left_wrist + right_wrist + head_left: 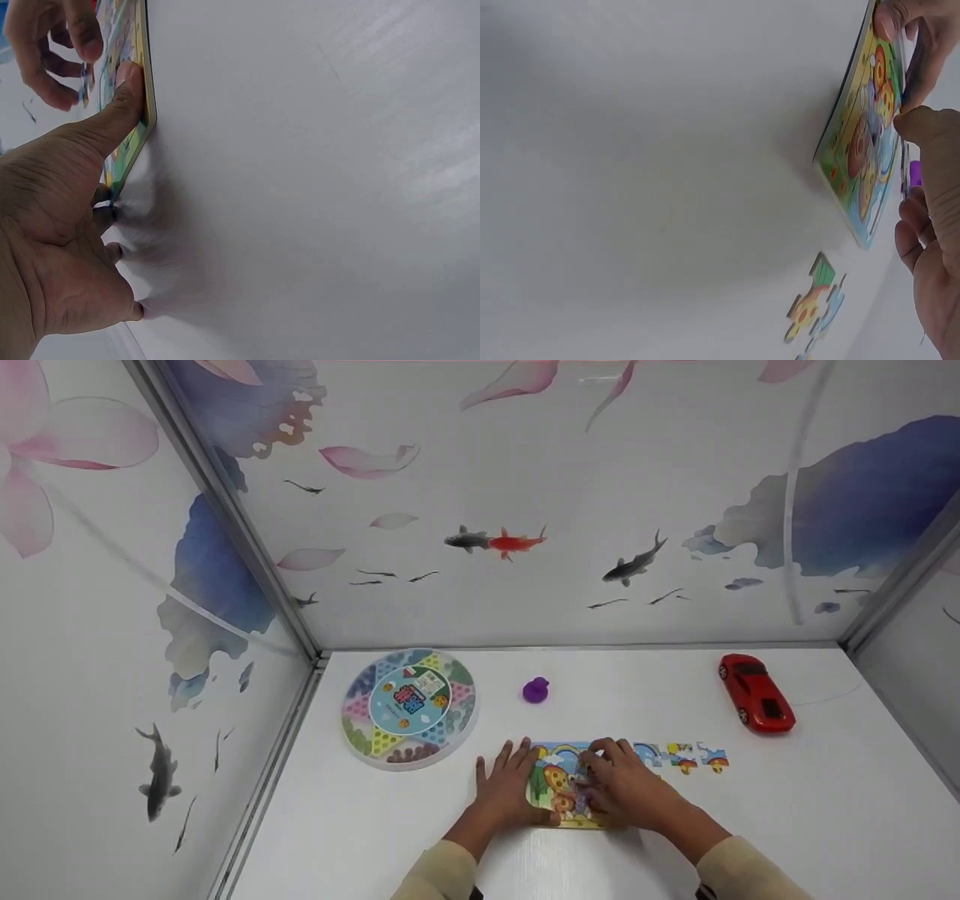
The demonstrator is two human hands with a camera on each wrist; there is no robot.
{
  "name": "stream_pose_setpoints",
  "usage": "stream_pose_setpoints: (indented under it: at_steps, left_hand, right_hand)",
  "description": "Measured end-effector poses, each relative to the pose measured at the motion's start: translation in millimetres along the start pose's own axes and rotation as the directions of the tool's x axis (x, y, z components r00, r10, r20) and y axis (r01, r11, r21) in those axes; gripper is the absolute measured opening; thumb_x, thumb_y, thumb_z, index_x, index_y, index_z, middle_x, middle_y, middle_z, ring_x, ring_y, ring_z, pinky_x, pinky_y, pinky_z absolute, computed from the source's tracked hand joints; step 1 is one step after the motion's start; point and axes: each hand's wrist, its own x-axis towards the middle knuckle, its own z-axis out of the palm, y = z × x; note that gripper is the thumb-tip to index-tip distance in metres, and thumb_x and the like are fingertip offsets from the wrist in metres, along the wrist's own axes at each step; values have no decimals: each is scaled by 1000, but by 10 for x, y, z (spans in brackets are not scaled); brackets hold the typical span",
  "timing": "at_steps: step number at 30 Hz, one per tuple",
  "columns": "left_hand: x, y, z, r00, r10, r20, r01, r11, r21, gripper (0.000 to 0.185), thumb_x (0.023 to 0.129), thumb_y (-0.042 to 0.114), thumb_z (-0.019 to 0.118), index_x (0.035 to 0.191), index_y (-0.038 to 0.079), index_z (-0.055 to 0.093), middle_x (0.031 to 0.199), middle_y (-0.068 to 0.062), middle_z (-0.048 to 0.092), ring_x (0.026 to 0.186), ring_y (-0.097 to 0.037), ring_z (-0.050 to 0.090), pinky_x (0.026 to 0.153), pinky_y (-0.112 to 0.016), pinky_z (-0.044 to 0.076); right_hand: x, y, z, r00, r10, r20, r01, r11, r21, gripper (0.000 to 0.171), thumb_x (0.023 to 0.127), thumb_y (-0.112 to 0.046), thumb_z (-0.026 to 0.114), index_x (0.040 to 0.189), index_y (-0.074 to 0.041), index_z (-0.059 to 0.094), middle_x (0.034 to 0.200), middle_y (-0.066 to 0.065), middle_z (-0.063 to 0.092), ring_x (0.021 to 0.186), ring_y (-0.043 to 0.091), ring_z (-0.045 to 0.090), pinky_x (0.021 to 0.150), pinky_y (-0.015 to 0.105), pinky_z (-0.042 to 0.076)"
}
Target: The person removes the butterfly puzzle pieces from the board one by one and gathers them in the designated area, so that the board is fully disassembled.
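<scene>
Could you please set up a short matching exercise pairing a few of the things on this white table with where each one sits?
Things:
1. red toy car
2. purple toy duck
3. round Chinese checkers board
4. puzzle board

Places:
A. under both hands
B. back left, near the corner
C. back right
D. back middle, between the round board and the car

Pairs: 1-C, 2-D, 3-B, 4-A

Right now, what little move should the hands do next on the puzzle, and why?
Probably the right hand should reach for the nearest loose puzzle piece, because the left hand already rests on the puzzle board and loose pieces lie just right of it.
</scene>
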Motion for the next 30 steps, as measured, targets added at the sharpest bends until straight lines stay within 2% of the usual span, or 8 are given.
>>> stream_pose_setpoints:
  at_steps: [7, 12, 15, 22, 30]
  left_hand:
    - [-9, -23, -2, 1000, 1, -8, -1, 1000, -12, 120, 79, 55, 97, 174, 15, 35, 186, -4, 25, 174, -35, 17, 135, -77, 8]
    - [-4, -34, 30, 1000, 2, 11, -1, 999, -39, 120, 80, 53, 97, 175, 16, 33, 187, -4, 22, 175, -35, 14, 136, -76, 5]
    - [6, -34, 44, 1000, -5, 17, 5, 1000, -25, 121, 80, 56, 96, 175, 17, 32, 187, -2, 21, 175, -34, 13, 137, -75, 5]
    - [21, -36, 38, 1000, -7, 17, 7, 1000, -25, 121, 80, 57, 96, 176, 18, 32, 187, -2, 20, 175, -33, 12, 136, -75, 4]
    - [0, -16, 31, 1000, -5, 9, 5, 1000, -13, 119, 81, 55, 95, 176, 18, 32, 187, -1, 21, 175, -32, 14, 137, -74, 5]
  right_hand:
    - [-206, 234, -113, 993, 118, -23, -118, 993, 17, 48, 96, -29, 87, 139, -18, 68, 144, 9, 60, 132, 30, 55, 110, 57, 60]
    - [-381, 408, -184, 986, 167, -1, -167, 984, 60, 48, 96, -25, 87, 140, -19, 68, 148, 9, 57, 137, 33, 54, 110, 57, 61]
    - [-489, 514, -223, 983, 184, -1, -184, 980, 74, 47, 93, -23, 89, 136, -20, 69, 148, 9, 56, 137, 32, 54, 108, 55, 62]
    - [-689, 716, -267, 979, 193, -67, -190, 981, 43, 33, 88, -21, 94, 115, -26, 76, 141, 8, 59, 131, 29, 57, 105, 52, 64]
    - [-879, 845, -270, 973, 205, -105, -207, 978, -13, 30, 88, -23, 95, 113, -27, 78, 139, 8, 60, 132, 32, 58, 105, 56, 63]
